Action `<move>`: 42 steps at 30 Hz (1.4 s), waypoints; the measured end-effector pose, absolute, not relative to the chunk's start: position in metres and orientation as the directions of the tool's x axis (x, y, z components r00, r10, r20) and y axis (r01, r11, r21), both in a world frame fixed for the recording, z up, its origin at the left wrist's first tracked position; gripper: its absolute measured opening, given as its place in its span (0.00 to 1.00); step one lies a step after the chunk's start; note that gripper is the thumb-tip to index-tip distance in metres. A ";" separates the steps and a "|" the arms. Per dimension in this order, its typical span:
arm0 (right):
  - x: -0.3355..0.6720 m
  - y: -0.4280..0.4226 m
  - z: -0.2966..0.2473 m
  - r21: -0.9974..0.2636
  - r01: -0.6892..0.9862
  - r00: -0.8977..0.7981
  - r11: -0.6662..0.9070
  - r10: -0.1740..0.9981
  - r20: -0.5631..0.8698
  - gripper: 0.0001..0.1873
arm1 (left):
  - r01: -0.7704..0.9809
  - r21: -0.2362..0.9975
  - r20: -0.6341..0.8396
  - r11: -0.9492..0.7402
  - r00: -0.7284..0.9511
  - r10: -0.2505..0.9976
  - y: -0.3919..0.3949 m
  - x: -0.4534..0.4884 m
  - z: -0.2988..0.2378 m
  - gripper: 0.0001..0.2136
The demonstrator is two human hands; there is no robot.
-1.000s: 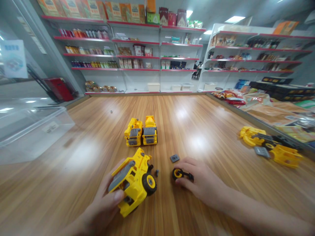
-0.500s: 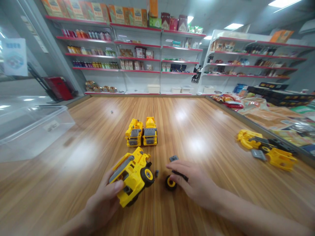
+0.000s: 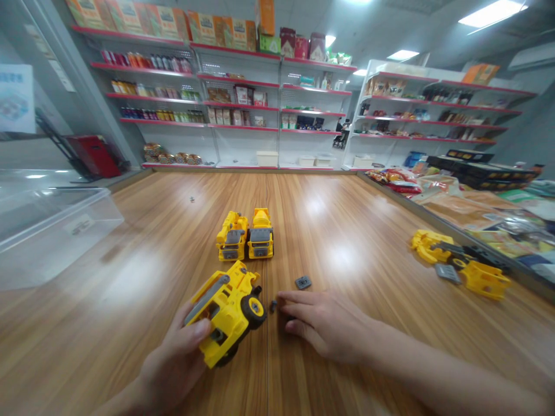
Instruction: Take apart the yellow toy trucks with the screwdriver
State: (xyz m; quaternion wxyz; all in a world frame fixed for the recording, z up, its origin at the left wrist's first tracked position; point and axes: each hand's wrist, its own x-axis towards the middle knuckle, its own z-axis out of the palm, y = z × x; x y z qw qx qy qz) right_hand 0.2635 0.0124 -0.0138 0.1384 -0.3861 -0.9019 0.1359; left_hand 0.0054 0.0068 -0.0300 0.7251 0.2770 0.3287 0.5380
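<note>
My left hand (image 3: 177, 352) grips a yellow toy truck (image 3: 228, 318) with a grey windshield piece and black tires with yellow hubs, tilted above the table. My right hand (image 3: 325, 323) is low over the tabletop, its fingers stretched out to the left. Its fingertips are right beside a small dark grey part (image 3: 273, 306); whether they touch it I cannot tell. What lies under the palm is hidden. A flat grey toy piece (image 3: 303, 282) lies just beyond the fingers. Farther off, a yellow toy crane truck (image 3: 233, 237) and a yellow toy mixer truck (image 3: 261, 234) stand side by side.
More yellow toy parts (image 3: 483, 277) and a grey plate (image 3: 447, 274) lie at the right of the wooden table (image 3: 347, 214). On the left is a clear plastic bin (image 3: 56, 231). Packaged goods (image 3: 468, 208) border the right edge; stocked shelves (image 3: 243, 104) stand behind.
My right hand has moved slightly left toward the small grey part. The black wheel with a yellow hub beneath it is no longer visible. My left hand still holds the truck.
</note>
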 end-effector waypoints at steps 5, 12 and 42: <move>0.265 0.012 -0.016 -0.302 0.675 -0.664 0.673 0.733 0.150 0.18 | -0.578 0.768 -0.181 0.277 0.219 0.959 0.006 0.005 -0.029 0.31; 0.262 0.010 -0.018 -0.245 0.660 -0.717 0.710 0.693 0.079 0.22 | -0.574 0.776 -0.168 0.260 0.209 0.963 0.006 0.004 -0.030 0.28; 0.253 -0.002 -0.022 -0.025 0.574 -0.809 0.818 0.572 0.135 0.10 | -0.471 0.770 -0.170 0.430 0.498 0.850 0.000 0.008 -0.028 0.24</move>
